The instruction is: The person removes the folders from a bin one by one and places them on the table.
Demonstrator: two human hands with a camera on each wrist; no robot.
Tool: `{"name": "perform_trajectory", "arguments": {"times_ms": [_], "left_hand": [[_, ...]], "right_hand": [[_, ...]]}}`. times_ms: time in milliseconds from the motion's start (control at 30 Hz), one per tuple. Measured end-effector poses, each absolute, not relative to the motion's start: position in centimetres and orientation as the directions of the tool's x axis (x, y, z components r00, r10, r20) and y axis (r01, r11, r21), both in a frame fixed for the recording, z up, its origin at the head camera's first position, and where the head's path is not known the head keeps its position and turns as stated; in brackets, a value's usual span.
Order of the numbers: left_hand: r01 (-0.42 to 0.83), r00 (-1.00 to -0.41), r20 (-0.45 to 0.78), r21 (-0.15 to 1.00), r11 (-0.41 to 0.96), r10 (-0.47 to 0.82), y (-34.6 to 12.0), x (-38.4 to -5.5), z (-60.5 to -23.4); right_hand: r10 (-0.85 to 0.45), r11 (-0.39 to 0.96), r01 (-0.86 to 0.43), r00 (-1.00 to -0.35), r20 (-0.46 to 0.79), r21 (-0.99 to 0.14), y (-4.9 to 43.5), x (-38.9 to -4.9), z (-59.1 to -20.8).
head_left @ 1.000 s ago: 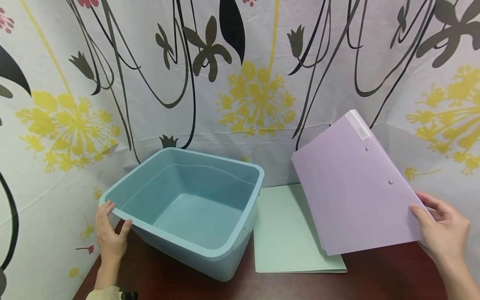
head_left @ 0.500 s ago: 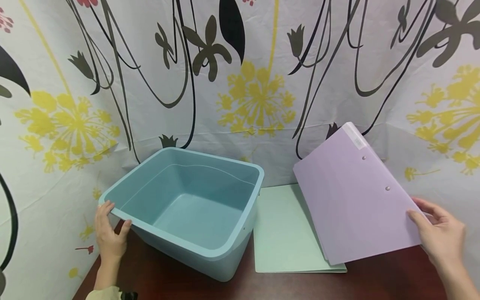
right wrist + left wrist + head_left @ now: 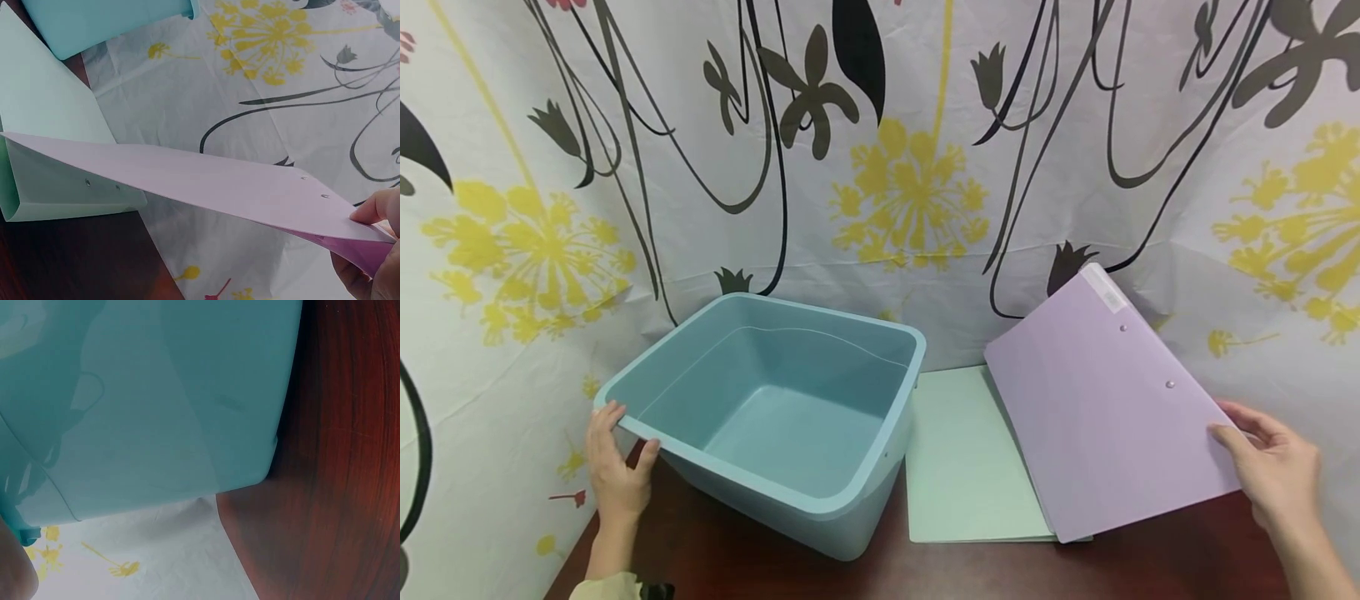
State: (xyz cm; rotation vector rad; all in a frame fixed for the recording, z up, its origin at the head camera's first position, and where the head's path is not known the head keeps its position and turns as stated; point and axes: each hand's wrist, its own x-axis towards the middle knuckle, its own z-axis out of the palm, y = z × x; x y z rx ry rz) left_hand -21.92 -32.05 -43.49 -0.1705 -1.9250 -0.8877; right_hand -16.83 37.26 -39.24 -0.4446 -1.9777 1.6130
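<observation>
In the head view my left hand (image 3: 617,479) holds the near left corner of a blue plastic storage bin (image 3: 760,492), fingertips over its rim. The bin stands on the table with its inside bare. Beside the left wrist camera, part of that hand shows near the bin's side wall (image 3: 162,425). My right hand (image 3: 1273,462) pinches the right edge of a purple file folder (image 3: 1097,417), thumb on top and fingers beneath. The folder is tilted, its lower left part over a pale green file folder (image 3: 966,467) lying flat on the table.
The dark red-brown wooden table (image 3: 722,554) shows in front of the bin. Behind everything hangs a white sheet (image 3: 910,317) with a flower print. The green folder lies close to the bin's right side.
My right hand has lowered the purple folder, moving slightly left, so its lower corner reaches the green folder's front edge. The left hand stays at the bin's rim.
</observation>
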Motion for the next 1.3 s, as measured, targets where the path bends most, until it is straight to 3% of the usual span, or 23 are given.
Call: {"name": "perform_trajectory", "arguments": {"times_ms": [233,633,1300], "left_hand": [[0.460,-0.525,0.813,0.519,0.721,-0.251,-32.1,-21.9,-43.5],[0.457,-0.529,0.812,0.517,0.724,-0.246,-32.0,-22.0,-43.5],[0.445,-0.526,0.813,0.512,0.735,-0.248,-32.2,-21.9,-43.5]], "right_hand": [[0.614,0.265,0.003,-0.772,0.166,-0.964,37.8,-17.3,-39.9],[0.593,0.254,0.052,-0.798,0.113,-0.966,38.7,-17.5,-41.1],[0.563,0.379,0.103,-0.814,0.141,-0.920,40.5,-18.1,-43.5]]}}
